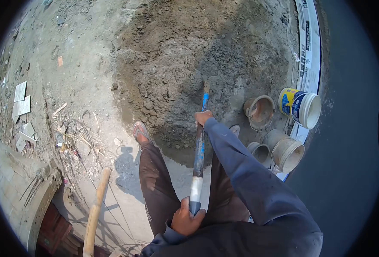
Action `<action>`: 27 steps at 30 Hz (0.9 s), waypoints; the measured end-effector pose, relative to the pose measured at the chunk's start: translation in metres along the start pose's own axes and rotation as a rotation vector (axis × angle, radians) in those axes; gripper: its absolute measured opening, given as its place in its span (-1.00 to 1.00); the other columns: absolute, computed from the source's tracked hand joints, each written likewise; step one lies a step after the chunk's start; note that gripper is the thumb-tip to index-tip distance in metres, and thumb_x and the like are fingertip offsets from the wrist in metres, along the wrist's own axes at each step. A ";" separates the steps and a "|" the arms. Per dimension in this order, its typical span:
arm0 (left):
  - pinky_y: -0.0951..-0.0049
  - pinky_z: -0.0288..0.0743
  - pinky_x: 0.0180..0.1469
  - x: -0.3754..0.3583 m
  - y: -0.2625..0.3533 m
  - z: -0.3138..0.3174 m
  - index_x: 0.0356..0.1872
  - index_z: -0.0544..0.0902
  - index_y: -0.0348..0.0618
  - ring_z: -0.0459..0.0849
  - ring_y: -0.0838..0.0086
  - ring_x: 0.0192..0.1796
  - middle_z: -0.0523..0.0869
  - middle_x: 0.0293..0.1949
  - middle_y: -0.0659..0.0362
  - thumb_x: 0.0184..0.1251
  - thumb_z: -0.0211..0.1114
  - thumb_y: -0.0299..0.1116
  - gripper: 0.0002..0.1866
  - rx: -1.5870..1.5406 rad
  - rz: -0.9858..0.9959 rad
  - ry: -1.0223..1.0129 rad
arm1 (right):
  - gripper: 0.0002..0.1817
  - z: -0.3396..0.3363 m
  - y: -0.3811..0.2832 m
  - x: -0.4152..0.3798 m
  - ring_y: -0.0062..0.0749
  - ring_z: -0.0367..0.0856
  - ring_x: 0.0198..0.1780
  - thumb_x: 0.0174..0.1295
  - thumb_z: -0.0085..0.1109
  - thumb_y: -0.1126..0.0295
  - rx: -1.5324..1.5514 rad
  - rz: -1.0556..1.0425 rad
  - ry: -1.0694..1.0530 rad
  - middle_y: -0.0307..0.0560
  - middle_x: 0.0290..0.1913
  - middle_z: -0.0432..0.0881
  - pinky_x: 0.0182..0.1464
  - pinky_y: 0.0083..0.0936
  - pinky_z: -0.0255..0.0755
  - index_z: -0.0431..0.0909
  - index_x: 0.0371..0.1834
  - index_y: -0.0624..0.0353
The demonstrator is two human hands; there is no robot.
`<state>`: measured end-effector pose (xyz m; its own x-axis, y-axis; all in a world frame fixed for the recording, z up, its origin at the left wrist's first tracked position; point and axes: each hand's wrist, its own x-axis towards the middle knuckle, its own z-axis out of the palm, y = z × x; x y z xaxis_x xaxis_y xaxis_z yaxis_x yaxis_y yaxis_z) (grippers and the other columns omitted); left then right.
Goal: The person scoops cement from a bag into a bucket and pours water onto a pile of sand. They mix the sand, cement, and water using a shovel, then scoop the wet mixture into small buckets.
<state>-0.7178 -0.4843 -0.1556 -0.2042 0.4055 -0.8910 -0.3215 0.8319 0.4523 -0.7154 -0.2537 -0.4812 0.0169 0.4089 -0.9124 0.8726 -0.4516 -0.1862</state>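
A long-handled shovel [199,147] with a worn blue and black shaft runs from my body forward into a heap of wet mortar [168,73]. Its blade is hidden in the mix. My right hand [204,117] is closed around the upper part of the shaft, close to the heap. Lower down, my left hand [187,217] wraps the dark butt end, just below a white sleeve on the handle. My feet stand apart at the near edge of the mortar, on either side of the shaft.
Right of the heap are a dirty bucket [259,113], a yellow and blue paint bucket [300,108] and grey buckets [288,154]. A printed white strip [308,47] edges a smooth dark surface. A wooden pole [97,210], wires and broken tiles [21,105] lie left.
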 end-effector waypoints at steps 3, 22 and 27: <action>0.35 0.50 -0.21 -0.028 0.042 -0.020 0.28 0.14 -0.30 0.67 0.19 -0.34 0.62 -0.37 -0.08 0.13 0.27 -0.24 -0.26 -0.174 -0.163 -0.251 | -0.85 0.004 0.038 0.006 -0.24 0.56 -0.62 -0.07 0.12 0.45 0.133 0.083 -0.203 0.01 -0.61 0.57 -0.56 -0.36 0.46 0.49 -0.61 0.35; 0.25 0.49 -0.04 -0.082 0.224 0.101 0.34 0.10 -0.22 0.61 0.04 -0.08 0.50 -0.01 -0.23 0.29 0.12 0.07 -0.23 0.018 0.529 -0.767 | -0.77 -0.242 0.057 -0.108 -0.51 0.20 -0.73 0.12 -0.02 0.50 1.041 0.286 -0.563 -0.24 -0.71 0.26 -0.63 -0.51 0.21 0.22 -0.64 0.07; 0.21 0.45 -0.06 -0.101 0.258 0.142 0.26 0.19 -0.26 0.55 -0.02 -0.03 0.51 0.01 -0.16 0.12 0.29 -0.09 -0.24 0.108 0.673 -0.798 | -0.81 -0.320 0.096 -0.128 -0.52 0.24 -0.68 0.16 -0.01 0.50 1.164 0.237 -0.491 -0.24 -0.68 0.28 -0.63 -0.54 0.21 0.23 -0.53 0.04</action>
<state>-0.6493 -0.2569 0.0455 0.3711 0.8965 -0.2419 -0.2756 0.3551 0.8933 -0.4775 -0.0953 -0.2655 -0.2856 0.0027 -0.9583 -0.0697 -0.9974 0.0179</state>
